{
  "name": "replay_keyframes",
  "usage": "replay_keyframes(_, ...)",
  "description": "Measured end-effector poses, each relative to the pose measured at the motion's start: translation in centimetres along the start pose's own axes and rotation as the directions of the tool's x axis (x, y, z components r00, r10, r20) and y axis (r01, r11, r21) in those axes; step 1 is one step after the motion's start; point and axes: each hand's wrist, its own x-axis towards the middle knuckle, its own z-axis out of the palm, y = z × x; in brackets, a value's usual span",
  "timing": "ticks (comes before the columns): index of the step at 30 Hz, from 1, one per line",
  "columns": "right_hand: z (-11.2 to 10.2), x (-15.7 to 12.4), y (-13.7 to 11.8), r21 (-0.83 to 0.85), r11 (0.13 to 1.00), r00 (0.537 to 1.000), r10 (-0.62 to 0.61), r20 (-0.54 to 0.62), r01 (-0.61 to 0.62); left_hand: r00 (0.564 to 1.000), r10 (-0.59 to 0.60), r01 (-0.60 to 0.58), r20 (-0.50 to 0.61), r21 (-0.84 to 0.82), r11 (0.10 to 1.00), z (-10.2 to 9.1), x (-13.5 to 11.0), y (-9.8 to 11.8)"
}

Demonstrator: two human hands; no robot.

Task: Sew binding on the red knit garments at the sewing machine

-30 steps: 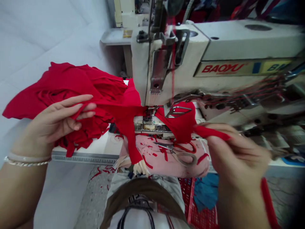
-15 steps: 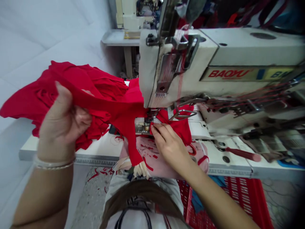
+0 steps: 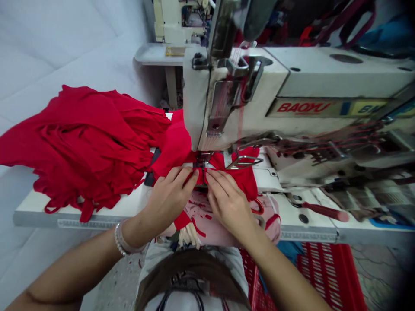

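Observation:
Both hands are at the needle area of a white sewing machine. My left hand, a bracelet on its wrist, presses its closed fingers on red fabric just left of the presser foot. Close on the right, my right hand pinches the edge of the red fabric in front of the foot. More of this fabric lies behind and right of that hand. A strip of it hangs toward my lap, partly hidden by my left hand.
A large heap of red fabric pieces covers the table's left side. Pink cloth with red scraps hangs at the front edge. A red-handled tool lies at right, above a red basket. Another machine stands behind.
My left hand has come down and right from the raised fabric at the heap to the presser foot. The fabric it held up now lies lower. My right hand has stayed nearly in place.

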Motion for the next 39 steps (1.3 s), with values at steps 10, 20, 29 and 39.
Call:
replay_keyframes(10, 0.1, 0.4, 0.2, -0.108, 0.984, 0.987, -0.132, 0.090, 0.142, 1.000, 0.010, -0.010, 0.007, -0.050, 0.999, 0.4, 0.3, 0.4)
replay_keyframes(20, 0.3, 0.4, 0.6, -0.046, 0.992, 0.990, -0.111, 0.085, 0.115, 1.000, 0.013, -0.012, 0.020, -0.049, 0.999, 0.4, 0.3, 0.2)
replay_keyframes(29, 0.6, 1.8, 0.6, 0.016, 0.999, 0.996, -0.047, 0.073, 0.046, 0.999, -0.020, 0.021, 0.032, -0.046, 0.999, 0.7, 0.6, 0.3)
replay_keyframes(39, 0.9, 2.3, 1.5, 0.218, 0.968, 0.989, 0.108, 0.098, -0.127, 0.994, 0.077, -0.090, -0.073, -0.194, 0.977, 1.5, 0.8, -1.4)
